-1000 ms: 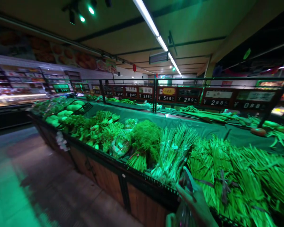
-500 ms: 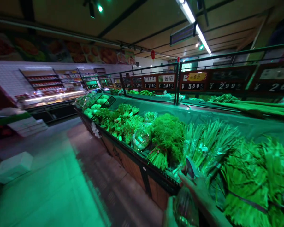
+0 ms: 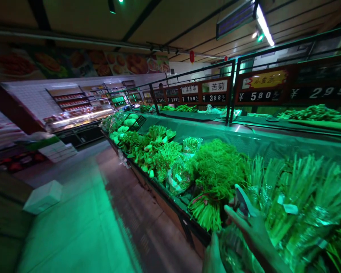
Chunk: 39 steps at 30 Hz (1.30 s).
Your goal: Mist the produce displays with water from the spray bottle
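Note:
At the lower right my right hand (image 3: pixel 251 227) is closed on a small hand tool (image 3: pixel 243 201) with a pale, blade-like tip pointing up; its exact kind is unclear. My left hand (image 3: pixel 213 256), cut off by the bottom edge, is against a dark bundle (image 3: pixel 231 248) wrapped in clear plastic, between the two hands. What is inside the wrapping is blurred. Just beyond the hands lies a bunch of feathery greens (image 3: pixel 220 167) with tied pale stems (image 3: pixel 207 212). Right of them stand long, thin-stalked greens (image 3: pixel 295 201) in clear plastic, one with a white label (image 3: pixel 288 206).
The long produce bin (image 3: pixel 170 212) runs away to the left, with leafy vegetables (image 3: pixel 147 144) and a plastic-wrapped bundle (image 3: pixel 178 176) in it. Price boards (image 3: pixel 260 89) hang on a rail behind. A white foam box (image 3: pixel 44 197) stands on the aisle floor.
My view has swung left and closer to the bin, so the feathery greens and price boards look larger. Both hands have shifted slightly right in view, still holding the tool and wrapped bundle.

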### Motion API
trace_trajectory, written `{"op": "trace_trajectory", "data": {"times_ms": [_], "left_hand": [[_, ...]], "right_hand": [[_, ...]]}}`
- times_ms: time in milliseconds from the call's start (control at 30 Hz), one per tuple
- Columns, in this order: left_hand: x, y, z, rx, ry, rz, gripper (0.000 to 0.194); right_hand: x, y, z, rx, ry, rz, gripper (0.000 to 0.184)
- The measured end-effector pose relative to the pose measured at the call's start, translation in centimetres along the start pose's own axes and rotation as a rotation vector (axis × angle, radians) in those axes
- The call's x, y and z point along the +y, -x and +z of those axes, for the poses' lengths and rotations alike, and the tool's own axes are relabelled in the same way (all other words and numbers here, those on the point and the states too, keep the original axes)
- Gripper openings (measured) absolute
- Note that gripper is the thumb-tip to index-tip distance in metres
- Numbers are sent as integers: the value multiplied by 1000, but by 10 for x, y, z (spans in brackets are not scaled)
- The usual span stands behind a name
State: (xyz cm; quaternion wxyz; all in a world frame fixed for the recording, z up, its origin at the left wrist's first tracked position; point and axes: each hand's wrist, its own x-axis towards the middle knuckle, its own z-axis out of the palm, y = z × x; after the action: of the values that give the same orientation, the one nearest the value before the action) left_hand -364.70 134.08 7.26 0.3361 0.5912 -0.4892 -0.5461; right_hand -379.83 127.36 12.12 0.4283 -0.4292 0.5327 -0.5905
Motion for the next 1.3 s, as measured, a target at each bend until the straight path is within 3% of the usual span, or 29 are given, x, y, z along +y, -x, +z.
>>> {"op": "trace_trajectory", "data": {"times_ms": [133,300,433,633,867,1067,1233,1300], "left_hand": [[-3,-20,-10,44,-48,-34,122],[-8,-32,-19,134,-46,-76,117],[-8,-37,-26,124,-29,-53,124],[2,-50,-50,80,-85,0,140],[1,-73,-90,103,-168,62,135],[7,-95,-129,54,-110,45,147],[-2,-106,-160,-26,-49,1,146],[-10,-112,-169,-18,-81,-25,132]], "right_hand": [[8,-20,19,7,-35,-7,96],[14,-37,45,-67,-63,-22,101],[4,-41,53,-54,48,-47,92],[-22,-39,70,111,199,-76,66],[-26,-52,114,111,170,-113,103],[-11,-65,145,152,296,-75,92],[0,-82,177,90,205,-78,109],[11,-91,191,26,160,-45,115]]}}
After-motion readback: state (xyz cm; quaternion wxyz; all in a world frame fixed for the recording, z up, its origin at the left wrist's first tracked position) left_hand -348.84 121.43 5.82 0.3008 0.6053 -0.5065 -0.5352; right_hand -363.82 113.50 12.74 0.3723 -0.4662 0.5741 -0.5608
